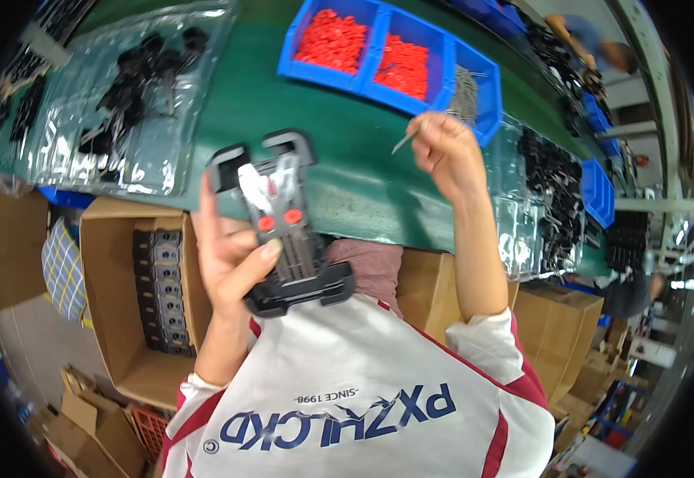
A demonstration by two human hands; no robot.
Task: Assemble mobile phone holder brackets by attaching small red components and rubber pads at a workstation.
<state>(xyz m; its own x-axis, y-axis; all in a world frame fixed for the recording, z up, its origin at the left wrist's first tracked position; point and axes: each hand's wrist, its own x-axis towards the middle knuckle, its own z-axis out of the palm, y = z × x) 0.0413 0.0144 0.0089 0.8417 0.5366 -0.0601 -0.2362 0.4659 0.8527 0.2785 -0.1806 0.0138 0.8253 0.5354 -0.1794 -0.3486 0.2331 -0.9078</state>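
My left hand (229,259) is closed round the side of a black plastic phone holder (299,251), its thumb pressed on the front. The holder is tilted, with gripping arms at both ends and two round red parts (293,216) seated near its middle. To the right, above the green table (355,191), my right hand (452,155) pinches a thin metal pin (402,144) that points down to the left, apart from the holder. Just beyond that hand, a blue bin's compartment holds many similar metal pins (465,94).
Two more blue compartments (363,82) hold small red parts (331,40). Clear trays of black parts stand at left (179,151) and right (514,211). An open carton (100,319) at lower left contains stacked black parts (164,291). Another person (590,44) is at far right.
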